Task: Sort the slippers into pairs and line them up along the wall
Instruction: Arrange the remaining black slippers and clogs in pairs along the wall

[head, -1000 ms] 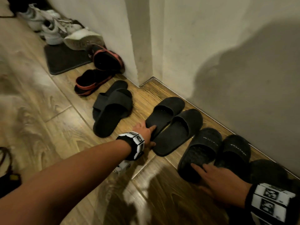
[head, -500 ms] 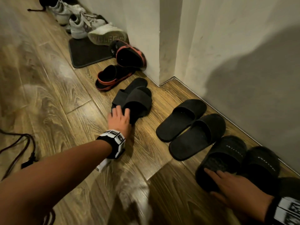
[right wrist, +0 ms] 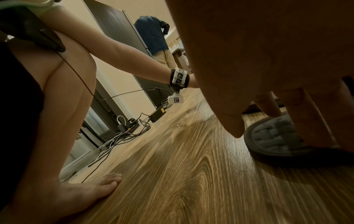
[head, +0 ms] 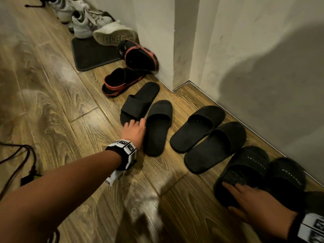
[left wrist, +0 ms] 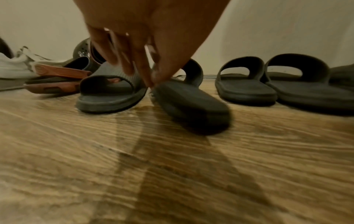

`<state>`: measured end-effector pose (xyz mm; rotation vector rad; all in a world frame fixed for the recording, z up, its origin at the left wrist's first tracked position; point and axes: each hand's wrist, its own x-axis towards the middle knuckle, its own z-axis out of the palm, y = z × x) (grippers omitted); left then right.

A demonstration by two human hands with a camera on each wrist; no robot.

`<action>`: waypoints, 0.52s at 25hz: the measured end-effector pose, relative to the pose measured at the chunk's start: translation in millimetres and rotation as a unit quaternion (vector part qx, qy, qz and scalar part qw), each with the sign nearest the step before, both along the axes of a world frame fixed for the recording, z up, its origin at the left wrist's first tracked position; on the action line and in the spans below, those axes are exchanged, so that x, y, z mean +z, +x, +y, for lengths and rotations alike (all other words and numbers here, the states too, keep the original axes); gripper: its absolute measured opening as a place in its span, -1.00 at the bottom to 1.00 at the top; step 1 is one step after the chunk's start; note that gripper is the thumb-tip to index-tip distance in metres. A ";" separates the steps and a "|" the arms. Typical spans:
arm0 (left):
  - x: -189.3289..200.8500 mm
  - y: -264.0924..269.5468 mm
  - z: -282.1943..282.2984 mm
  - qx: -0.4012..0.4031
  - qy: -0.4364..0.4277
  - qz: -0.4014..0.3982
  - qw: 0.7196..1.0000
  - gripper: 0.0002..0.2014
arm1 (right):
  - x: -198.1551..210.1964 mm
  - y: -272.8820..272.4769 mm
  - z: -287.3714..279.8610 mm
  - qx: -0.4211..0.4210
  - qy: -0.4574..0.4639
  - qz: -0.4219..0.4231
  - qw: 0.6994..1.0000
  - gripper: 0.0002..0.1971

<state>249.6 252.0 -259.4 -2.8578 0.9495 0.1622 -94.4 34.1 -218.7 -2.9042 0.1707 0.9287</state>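
Observation:
Two plain black slides lie side by side: one [head: 140, 102] on the left, the other [head: 157, 127] on the right. My left hand [head: 136, 122] sits between their heels. In the left wrist view its fingertips [left wrist: 151, 81] pinch the inner edge of the right slide [left wrist: 191, 106], whose heel is blurred and tilted. A smooth black pair [head: 198, 130] [head: 215, 148] points at the wall. My right hand [head: 233, 187] rests with straight fingers on the heel of a fuzzy black slipper [head: 243, 172] [right wrist: 273, 136]; its mate [head: 287, 176] lies to its right.
Two red-and-black clogs [head: 121, 81] [head: 138, 57] lie apart by the wall corner [head: 173, 88], one tipped against the wall. White sneakers [head: 84, 25] and a dark mat [head: 91, 55] are behind. Cables [head: 17, 155] trail at the left. A person stands far off [right wrist: 153, 34].
My left hand left the smooth pair and went to the stacked slides. The top slide now lies beside the other, on its right. My right hand has stayed on the fuzzy slipper.

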 end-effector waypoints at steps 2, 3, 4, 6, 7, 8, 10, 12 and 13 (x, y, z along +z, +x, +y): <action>-0.5 -1.7 -3.4 -0.008 0.007 0.024 1.000 -0.64 | 4.0 0.8 -0.6 -0.005 0.006 -0.005 1.000 -0.27; 1.4 0.8 -4.0 0.007 0.000 0.019 1.000 -0.65 | 6.1 1.5 -1.3 -0.004 0.010 -0.008 1.000 -0.28; 4.5 6.8 -5.0 0.024 -0.012 0.009 1.000 -0.63 | 8.4 2.5 -1.8 -0.005 0.017 -0.012 1.000 -0.29; 14.8 25.9 -8.2 0.045 -0.043 -0.017 0.998 -0.59 | 12.6 3.9 -3.3 -0.010 0.029 -0.015 0.999 -0.30; 21.0 37.3 -10.4 0.039 -0.056 -0.025 0.997 -0.55 | 14.2 4.7 -4.2 -0.011 0.032 -0.016 0.999 -0.31; 25.0 48.2 -13.9 0.020 -0.055 -0.021 0.998 -0.47 | 14.6 5.0 -5.3 -0.013 0.034 -0.017 0.999 -0.32; 30.8 64.5 -21.0 -0.036 0.004 0.005 0.999 -0.30 | 15.1 5.0 -7.6 -0.020 0.039 -0.011 0.999 -0.32; 31.1 70.6 -26.0 -0.062 0.087 0.021 0.994 -0.22 | 14.4 5.6 -8.3 -0.017 0.034 -0.004 0.999 -0.31; 30.6 71.2 -28.1 -0.059 0.110 0.018 0.992 -0.23 | 14.2 6.2 -8.2 -0.013 0.032 -0.002 0.999 -0.31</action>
